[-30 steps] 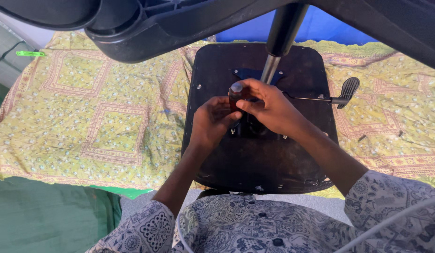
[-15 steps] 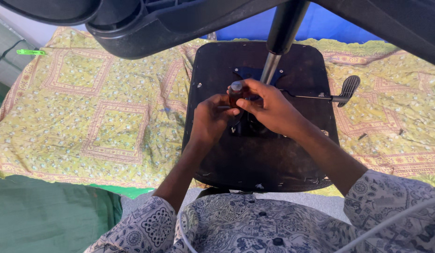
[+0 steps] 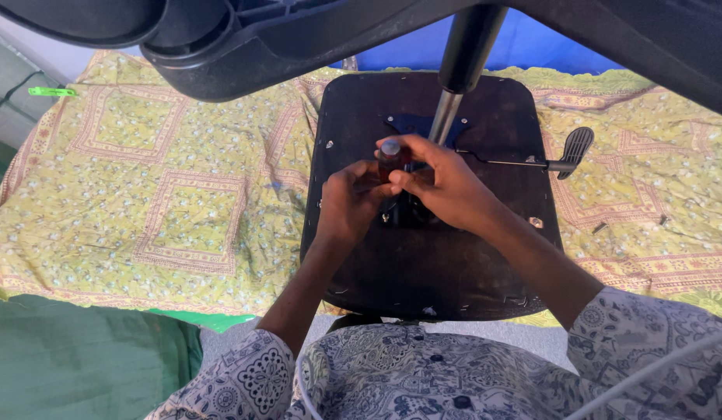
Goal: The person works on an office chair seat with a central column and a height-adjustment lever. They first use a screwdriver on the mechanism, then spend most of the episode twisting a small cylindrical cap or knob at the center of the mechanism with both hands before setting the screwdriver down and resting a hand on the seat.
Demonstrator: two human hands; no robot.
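Behind right hand [image 3: 446, 187]: half-hidden screwdriver handle [image 3: 389, 155]

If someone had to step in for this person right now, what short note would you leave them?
Left hand: closed around the lower part of a small dark screwdriver handle, over the metal plate at the middle of the upturned chair seat.
Right hand: fingers wrapped over the same handle near its grey top.
Things: the seat lies underside up on a yellow patterned cloth; its gas column rises toward the camera; a lever with a black paddle sticks out to the right.
Done: cannot tell which screws are in.
Left: the tool tip is hidden, so check it by feel.
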